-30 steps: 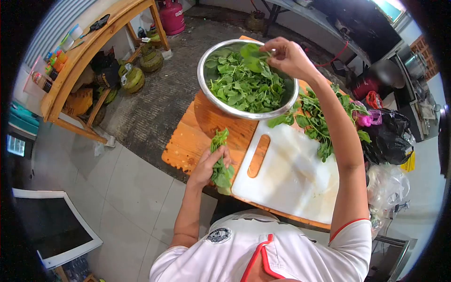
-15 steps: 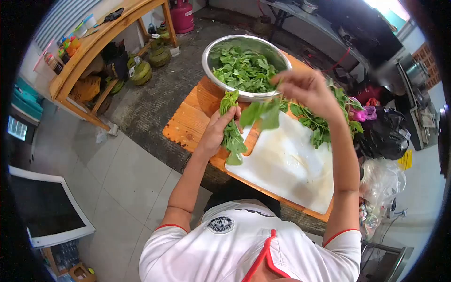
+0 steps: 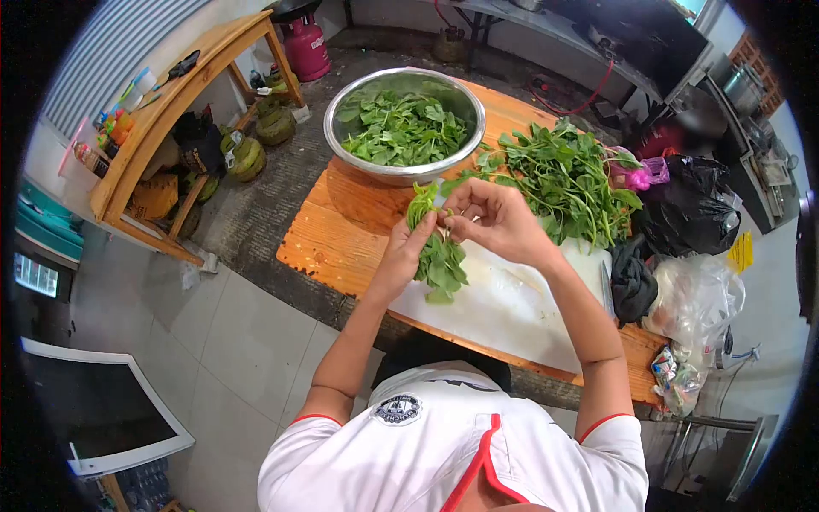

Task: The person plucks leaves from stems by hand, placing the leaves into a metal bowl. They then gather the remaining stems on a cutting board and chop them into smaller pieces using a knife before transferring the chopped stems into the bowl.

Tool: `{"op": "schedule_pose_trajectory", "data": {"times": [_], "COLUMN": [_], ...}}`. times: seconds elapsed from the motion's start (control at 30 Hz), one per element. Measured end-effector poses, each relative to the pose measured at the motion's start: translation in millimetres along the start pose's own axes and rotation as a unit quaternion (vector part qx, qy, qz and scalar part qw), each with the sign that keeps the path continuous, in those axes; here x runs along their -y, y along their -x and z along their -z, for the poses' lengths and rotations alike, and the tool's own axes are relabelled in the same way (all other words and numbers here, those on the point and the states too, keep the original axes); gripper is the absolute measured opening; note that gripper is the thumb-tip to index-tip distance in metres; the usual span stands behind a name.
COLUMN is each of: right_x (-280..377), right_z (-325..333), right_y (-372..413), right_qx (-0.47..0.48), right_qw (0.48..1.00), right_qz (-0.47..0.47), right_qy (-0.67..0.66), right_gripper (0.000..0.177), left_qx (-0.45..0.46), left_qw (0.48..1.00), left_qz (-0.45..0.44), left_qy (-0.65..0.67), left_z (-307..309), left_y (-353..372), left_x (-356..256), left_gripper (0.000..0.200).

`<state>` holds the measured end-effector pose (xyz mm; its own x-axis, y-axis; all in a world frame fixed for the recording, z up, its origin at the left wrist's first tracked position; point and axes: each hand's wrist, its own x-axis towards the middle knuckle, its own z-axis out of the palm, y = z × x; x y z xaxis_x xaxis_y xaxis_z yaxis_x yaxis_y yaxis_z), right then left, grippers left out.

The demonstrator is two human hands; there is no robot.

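Observation:
My left hand [image 3: 403,256] is closed around a small bunch of leafy greens [image 3: 442,269], its leaves hanging below my fingers and lighter green ends sticking up above. My right hand [image 3: 497,218] meets it, thumb and fingertips pinched on a thin stem of the greens beside the bunch. Just beyond my hands, a steel bowl [image 3: 331,136] holds a heap of loose green leaves [image 3: 405,128]. A pile of leafy stems [image 3: 572,183] lies to the right, partly over the white cutting board [image 3: 490,311].
The wooden table [image 3: 328,235] carries the board and bowl. A knife [image 3: 606,288] lies at the board's right edge near a dark cloth [image 3: 633,282]. Black [image 3: 691,209] and clear plastic bags [image 3: 699,299] crowd the right side. A wooden bench [image 3: 171,111] stands at left.
My right hand has come down from beside the bowl to my left hand, and now pinches a stem there. The view has shifted, showing more of the pile and the table's right end.

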<state>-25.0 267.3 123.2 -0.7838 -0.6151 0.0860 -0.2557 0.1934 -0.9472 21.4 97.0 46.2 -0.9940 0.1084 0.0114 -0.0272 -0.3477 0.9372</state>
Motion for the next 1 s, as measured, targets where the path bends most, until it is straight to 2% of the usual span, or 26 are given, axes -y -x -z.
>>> {"op": "schedule_pose_trajectory", "data": {"times": [0.03, 0.1, 0.13, 0.2, 0.3, 0.37, 0.4, 0.43, 0.5, 0.53, 0.57, 0.63, 0.73, 0.8, 0.83, 0.93, 1.0], "right_x": [0, -5, -6, -6, 0, 5, 8, 11, 13, 13, 11, 4, 0, -1, 10, 15, 14], "right_z": [-2, -4, -3, 0, 1, 3, 4, 2, -2, -5, -11, -19, -24, -26, -22, 5, 34], "right_y": [1, 2, 1, -2, -10, -16, -19, -20, -29, -34, -38, -47, -61, -71, -76, -106, -133], "right_qx": [-0.013, -0.027, -0.036, -0.052, -0.08, 0.016, 0.065, 0.098, 0.118, 0.128, 0.101, 0.083, 0.093, 0.114, 0.145, 0.072, 0.01], "right_qw": [1.0, 0.999, 0.998, 0.991, 0.992, 0.992, 0.988, 0.985, 0.974, 0.967, 0.972, 0.971, 0.97, 0.965, 0.967, 0.982, 0.93], "right_qz": [-0.005, -0.017, 0.008, 0.055, 0.089, 0.111, 0.121, 0.118, 0.138, 0.147, 0.143, 0.16, 0.16, 0.175, 0.119, 0.064, 0.031], "right_qy": [-0.001, 0.008, 0.041, 0.109, 0.045, 0.063, 0.071, 0.083, 0.138, 0.165, 0.156, 0.157, 0.156, 0.158, 0.17, 0.16, 0.367], "right_gripper": [0.012, 0.014, 0.016, 0.02, 0.029, 0.035, 0.038, 0.033, 0.025, 0.021, 0.013, 0.012, 0.012, 0.017, 0.02, 0.026, 0.029], "left_qx": [-0.006, 0.041, 0.065, 0.109, 0.169, 0.219, 0.215, 0.212, 0.195, 0.227, 0.259, 0.304, 0.239, 0.248, 0.253, 0.252, 0.226], "left_qw": [1.0, 0.999, 0.998, 0.993, 0.983, 0.973, 0.971, 0.967, 0.96, 0.944, 0.924, 0.878, 0.925, 0.93, 0.934, 0.94, 0.947], "left_qz": [-0.002, -0.01, -0.013, 0.035, 0.072, 0.08, 0.098, 0.116, 0.141, 0.141, 0.14, 0.162, 0.178, 0.188, 0.19, 0.17, 0.147], "left_qy": [-0.008, -0.019, -0.024, -0.018, -0.004, -0.001, 0.039, 0.079, 0.145, 0.194, 0.244, 0.333, 0.235, 0.196, 0.168, 0.155, 0.173], "left_z": [-3, -4, -3, 6, 16, 23, 23, 20, 18, 25, 36, 51, 62, 74, 78, 101, 113], "left_y": [1, 5, 5, 5, 7, 7, 8, 11, 13, 12, 10, 4, 5, -1, -6, -23, -30], "left_x": [-1, -5, -6, -10, -18, -15, -16, -21, -27, -22, -13, -6, -24, -26, -31, -26, -25], "left_gripper": [0.03, 0.03, 0.03, 0.032, 0.036, 0.043, 0.043, 0.043, 0.043, 0.041, 0.04, 0.036, 0.036, 0.03, 0.028, 0.026, 0.026]}}
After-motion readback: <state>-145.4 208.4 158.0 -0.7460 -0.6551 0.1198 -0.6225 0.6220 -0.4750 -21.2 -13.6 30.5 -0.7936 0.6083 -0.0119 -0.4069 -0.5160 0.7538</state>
